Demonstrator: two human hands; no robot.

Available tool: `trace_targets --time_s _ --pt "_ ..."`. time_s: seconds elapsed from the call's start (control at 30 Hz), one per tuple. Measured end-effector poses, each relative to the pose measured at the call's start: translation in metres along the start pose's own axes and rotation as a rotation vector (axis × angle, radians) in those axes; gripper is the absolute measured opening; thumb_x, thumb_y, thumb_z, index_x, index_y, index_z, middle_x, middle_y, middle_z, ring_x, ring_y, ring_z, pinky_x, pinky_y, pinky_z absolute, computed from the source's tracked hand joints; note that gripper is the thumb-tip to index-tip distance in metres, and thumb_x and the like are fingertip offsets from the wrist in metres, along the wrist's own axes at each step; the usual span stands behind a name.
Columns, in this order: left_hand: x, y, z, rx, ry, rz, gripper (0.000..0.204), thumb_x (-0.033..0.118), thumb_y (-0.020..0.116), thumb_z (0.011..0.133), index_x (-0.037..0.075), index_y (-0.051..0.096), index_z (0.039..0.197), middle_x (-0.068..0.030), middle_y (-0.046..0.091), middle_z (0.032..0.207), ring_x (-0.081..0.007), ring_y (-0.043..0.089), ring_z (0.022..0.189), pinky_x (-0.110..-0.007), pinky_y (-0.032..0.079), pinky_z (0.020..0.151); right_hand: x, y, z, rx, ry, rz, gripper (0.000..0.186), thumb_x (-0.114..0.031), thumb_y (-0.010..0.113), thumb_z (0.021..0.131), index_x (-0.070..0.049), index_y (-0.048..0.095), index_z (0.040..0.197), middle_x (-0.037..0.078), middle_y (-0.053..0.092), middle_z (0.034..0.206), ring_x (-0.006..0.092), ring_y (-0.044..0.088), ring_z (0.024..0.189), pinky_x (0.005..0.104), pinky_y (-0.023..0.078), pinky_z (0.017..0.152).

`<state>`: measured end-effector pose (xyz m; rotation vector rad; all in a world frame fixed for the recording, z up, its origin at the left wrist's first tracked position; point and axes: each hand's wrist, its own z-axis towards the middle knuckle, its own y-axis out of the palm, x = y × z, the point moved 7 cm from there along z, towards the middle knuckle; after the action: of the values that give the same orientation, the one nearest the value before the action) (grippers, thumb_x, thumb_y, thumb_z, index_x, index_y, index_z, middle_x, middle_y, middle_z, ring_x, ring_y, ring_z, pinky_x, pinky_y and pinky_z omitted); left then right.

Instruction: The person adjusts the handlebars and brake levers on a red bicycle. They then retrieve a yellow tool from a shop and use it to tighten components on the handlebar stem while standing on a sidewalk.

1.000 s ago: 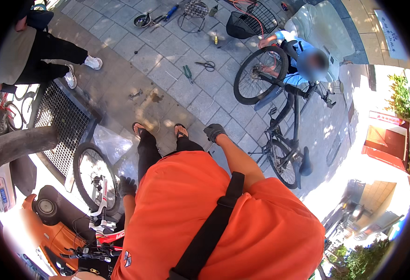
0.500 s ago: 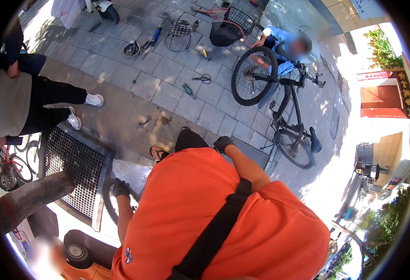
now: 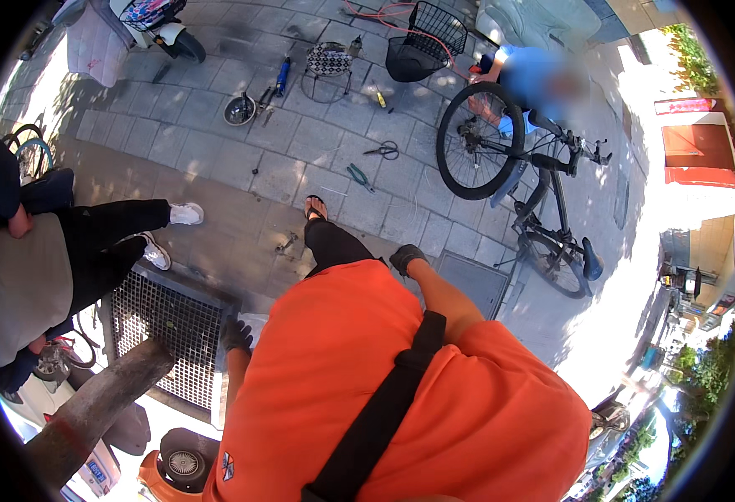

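My left hand (image 3: pixel 237 335), in a dark glove, hangs beside my orange shirt over the metal grate (image 3: pixel 167 326), fingers loosely apart and holding nothing I can see. My right hand (image 3: pixel 406 259), also gloved, hangs at my right side with fingers curled, nothing visible in them. Ahead on the paving lie green-handled pliers (image 3: pixel 359 176), scissors (image 3: pixel 388 151), a small metal part (image 3: pixel 286 241) and a yellow-handled tool (image 3: pixel 381 98). A person in blue (image 3: pixel 531 79) crouches with hands at the front wheel of a dark bicycle (image 3: pixel 552 192).
Two people (image 3: pixel 24 259) stand at the left near a tree trunk (image 3: pixel 108 393). Farther ahead are a bowl (image 3: pixel 240 110), a blue pump (image 3: pixel 283 76), a stool (image 3: pixel 328 58), a wire basket (image 3: pixel 426 46), a red hose (image 3: pixel 372 12) and a scooter (image 3: pixel 175 38).
I have stepped forward, one sandalled foot now out ahead. The red-and-white bicycle has dropped out of view, and a scooter has come into view at the top left.
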<state>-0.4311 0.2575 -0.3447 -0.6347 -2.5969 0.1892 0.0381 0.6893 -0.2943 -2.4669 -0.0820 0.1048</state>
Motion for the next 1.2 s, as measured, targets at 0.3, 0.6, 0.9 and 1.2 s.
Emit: trace_targets --time_s 0.3,0.6,0.9,1.2 --pt "0.149 0.035 -0.035 0.129 0.145 0.054 0.051 0.054 0.062 0.096 0.017 0.061 0.132 -0.0093 0.071 0.117 -0.0256 0.071 0.084 -0.042 0.048 0.059 -0.145 -0.16 0.089 0.066 -0.094 0.179 0.039 -0.031 0.056 0.09 0.0 0.076 0.1 0.029 0.071 0.111 0.042 0.069 0.11 0.0474 0.054 0.095" --pt "0.262 0.096 0.039 -0.067 0.128 0.276 0.06 0.055 0.063 0.096 0.009 0.058 0.135 -0.014 0.07 0.122 -0.0304 0.072 0.086 -0.045 0.049 0.063 -0.183 -0.215 0.052 0.139 0.156 0.35 0.044 -0.035 0.059 0.09 -0.006 0.067 0.123 0.024 0.07 0.123 0.0417 0.065 0.118 0.0465 0.052 0.101" --pt "0.441 0.196 0.085 -0.187 0.129 0.649 0.051 0.046 0.067 0.096 0.012 0.058 0.133 -0.0096 0.07 0.11 -0.0258 0.065 0.073 -0.037 0.042 0.055 -0.139 -0.089 -0.033 0.031 0.582 0.706 0.05 -0.04 0.063 0.084 -0.006 0.073 0.119 0.024 0.071 0.123 0.039 0.066 0.12 0.0454 0.052 0.101" --pt "0.519 0.499 0.001 -0.379 0.508 0.96 0.052 0.044 0.075 0.092 0.006 0.063 0.126 -0.0052 0.067 0.096 -0.0196 0.063 0.065 -0.032 0.039 0.047 -0.072 -0.003 -0.013 0.133 0.764 1.131 0.049 -0.038 0.066 0.08 -0.002 0.078 0.111 0.025 0.073 0.116 0.0392 0.069 0.113 0.0452 0.053 0.099"
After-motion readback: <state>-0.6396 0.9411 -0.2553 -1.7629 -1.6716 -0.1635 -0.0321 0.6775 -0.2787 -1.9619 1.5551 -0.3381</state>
